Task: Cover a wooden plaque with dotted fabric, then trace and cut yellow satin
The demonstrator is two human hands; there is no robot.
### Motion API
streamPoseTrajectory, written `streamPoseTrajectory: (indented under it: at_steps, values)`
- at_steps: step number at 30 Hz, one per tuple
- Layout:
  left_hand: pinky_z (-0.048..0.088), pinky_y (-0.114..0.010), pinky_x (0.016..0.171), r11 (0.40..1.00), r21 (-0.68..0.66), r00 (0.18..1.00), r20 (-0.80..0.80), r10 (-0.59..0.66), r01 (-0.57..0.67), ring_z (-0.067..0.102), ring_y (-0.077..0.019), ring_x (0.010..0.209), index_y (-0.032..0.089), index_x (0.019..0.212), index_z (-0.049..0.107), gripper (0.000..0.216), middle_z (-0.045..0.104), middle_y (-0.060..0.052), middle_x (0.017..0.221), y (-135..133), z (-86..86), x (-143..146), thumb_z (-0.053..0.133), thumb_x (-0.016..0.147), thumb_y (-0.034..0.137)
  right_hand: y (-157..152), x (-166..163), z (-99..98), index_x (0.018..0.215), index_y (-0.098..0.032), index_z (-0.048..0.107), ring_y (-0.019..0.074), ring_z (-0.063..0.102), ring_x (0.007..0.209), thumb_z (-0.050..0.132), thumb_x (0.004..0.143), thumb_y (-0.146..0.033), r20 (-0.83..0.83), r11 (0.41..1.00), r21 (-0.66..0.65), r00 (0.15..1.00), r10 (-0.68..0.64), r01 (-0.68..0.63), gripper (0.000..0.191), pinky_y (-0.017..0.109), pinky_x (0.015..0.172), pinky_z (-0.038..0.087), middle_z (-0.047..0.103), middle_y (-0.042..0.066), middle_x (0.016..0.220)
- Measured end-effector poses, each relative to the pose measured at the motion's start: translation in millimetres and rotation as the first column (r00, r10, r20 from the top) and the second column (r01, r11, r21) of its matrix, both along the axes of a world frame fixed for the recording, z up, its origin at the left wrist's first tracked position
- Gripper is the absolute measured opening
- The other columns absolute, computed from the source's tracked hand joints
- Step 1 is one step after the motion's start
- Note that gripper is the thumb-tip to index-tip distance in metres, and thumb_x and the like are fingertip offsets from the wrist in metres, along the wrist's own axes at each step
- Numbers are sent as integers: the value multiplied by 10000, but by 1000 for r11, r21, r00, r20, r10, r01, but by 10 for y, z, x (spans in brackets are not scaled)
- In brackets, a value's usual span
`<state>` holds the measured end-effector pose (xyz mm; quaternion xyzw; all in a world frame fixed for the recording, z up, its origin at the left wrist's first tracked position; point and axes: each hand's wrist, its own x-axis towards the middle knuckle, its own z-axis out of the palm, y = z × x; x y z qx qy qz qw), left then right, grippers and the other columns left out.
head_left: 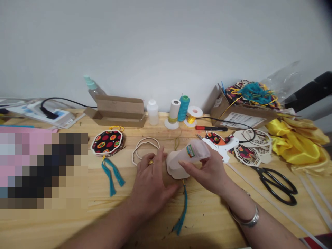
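Observation:
My right hand (211, 173) grips a translucent squeeze bottle (197, 151) with a small coloured label, tilted low over a pale scalloped piece (178, 174). The bottle's tip is not distinct against that piece. A teal tassel (185, 204) hangs off the near edge of the piece on a yellow cord. Beside the left edge of the piece, my left hand (153, 181) rests with fingers stretched and thumb apart. Whether its fingertips touch the piece, I cannot tell. Thin scalloped wooden frames (146, 139) lie just beyond my left fingers.
Left lies a patterned tasselled stack (107, 142). Behind stand an open cardboard box (119, 109), a white bottle (153, 112) and thread spools (184, 109). Rightward are a white glue gun (223, 147), black-handled scissors (278, 185), yellow cloth (293, 143) and a full carton (238, 117).

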<state>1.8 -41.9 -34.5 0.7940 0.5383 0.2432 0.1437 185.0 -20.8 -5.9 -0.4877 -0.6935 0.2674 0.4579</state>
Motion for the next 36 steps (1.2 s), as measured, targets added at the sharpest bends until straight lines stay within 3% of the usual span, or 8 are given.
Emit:
streamPoseTrajectory:
  at_steps: [4, 12, 36]
  values:
    - [362, -534, 969, 1000, 12, 999, 33, -14, 14, 433, -342, 1140, 161, 1461, 118, 968, 618, -101, 1210, 9, -20, 22, 695, 707, 348, -6, -16, 61, 783, -227, 556, 140, 543, 600, 702, 713, -234, 72, 999, 34, 997, 3, -5, 162, 252, 549, 482, 582, -23, 699]
    - [366, -528, 949, 999, 47, 999, 36, -4, 2, 441, -341, 1122, 171, 1466, 124, 930, 631, -99, 1187, 20, -43, 35, 674, 747, 383, -32, -24, 89, 801, -232, 541, 139, 542, 580, 708, 713, -269, 139, 999, 37, 990, 5, -11, 192, 244, 520, 465, 585, -28, 686]
    - [383, -516, 917, 1000, 15, 1000, -16, 5, -5, 437, -336, 1100, 176, 1470, 61, 948, 646, -87, 1175, 40, 1, 46, 651, 760, 392, -62, 40, 136, 868, -231, 557, 124, 545, 606, 682, 687, -165, 146, 993, 12, 983, 112, -115, 229, 223, 533, 457, 592, -27, 740]
